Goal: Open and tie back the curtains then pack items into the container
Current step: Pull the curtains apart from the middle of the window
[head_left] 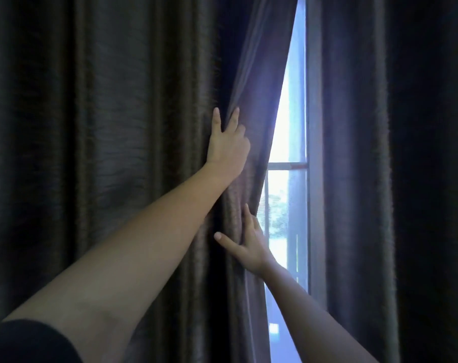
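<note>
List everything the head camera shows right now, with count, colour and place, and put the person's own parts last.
left dark brown fabric curtain panel: one, dark brown with a sheen, fills the left and centre; its inner edge is pulled aside
right dark brown fabric curtain panel: one, dark brown, hangs straight at the right
window with pale frame bar: one, bright daylight, in the narrow gap between the panels; blurred greenery outside
left hand: one, bare, upper centre, fingers gathering the left panel's edge
right hand: one, bare, lower, fingers spread on the same edge
dark sleeve: one, black, bottom left corner
</note>
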Demonstrator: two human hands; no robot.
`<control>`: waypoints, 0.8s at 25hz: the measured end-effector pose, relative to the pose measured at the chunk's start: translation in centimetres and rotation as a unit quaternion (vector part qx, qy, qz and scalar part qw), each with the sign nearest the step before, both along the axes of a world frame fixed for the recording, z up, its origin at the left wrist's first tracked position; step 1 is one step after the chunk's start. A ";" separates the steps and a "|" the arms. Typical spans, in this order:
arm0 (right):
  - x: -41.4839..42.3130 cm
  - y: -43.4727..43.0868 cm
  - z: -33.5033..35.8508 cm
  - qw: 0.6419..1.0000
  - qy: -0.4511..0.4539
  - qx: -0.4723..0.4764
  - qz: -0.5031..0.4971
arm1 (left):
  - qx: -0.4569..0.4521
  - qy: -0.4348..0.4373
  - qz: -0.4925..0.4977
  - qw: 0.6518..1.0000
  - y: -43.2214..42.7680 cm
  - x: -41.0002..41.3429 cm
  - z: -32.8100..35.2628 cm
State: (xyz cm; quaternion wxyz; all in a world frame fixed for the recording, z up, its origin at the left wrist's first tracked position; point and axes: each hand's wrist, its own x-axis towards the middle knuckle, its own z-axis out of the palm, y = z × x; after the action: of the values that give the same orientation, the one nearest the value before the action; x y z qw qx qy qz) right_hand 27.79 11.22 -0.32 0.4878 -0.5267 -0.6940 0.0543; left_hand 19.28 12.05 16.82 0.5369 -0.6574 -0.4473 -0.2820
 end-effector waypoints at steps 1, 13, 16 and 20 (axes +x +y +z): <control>-0.9 0.4 0.2 1.000 0.006 0.005 0.013 | 0.009 -0.009 0.005 1.000 0.1 -0.9 0.3; -5.4 2.7 3.1 0.986 0.060 0.079 0.135 | -0.044 -0.289 -0.178 0.940 -0.7 -6.4 5.4; -5.5 2.7 3.6 0.967 0.113 0.079 0.215 | -0.076 -0.286 -0.280 0.913 -1.7 -5.1 5.6; -5.5 1.9 4.3 0.942 0.130 0.078 0.301 | -0.077 -0.268 -0.338 0.899 -2.2 -4.6 5.9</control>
State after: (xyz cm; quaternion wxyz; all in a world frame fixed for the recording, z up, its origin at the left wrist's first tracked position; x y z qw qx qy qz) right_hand 22.32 13.15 3.97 0.5742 -0.2422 -0.7526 0.2126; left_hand 14.65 9.83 22.73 0.2167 -0.7078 -0.3453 -0.5769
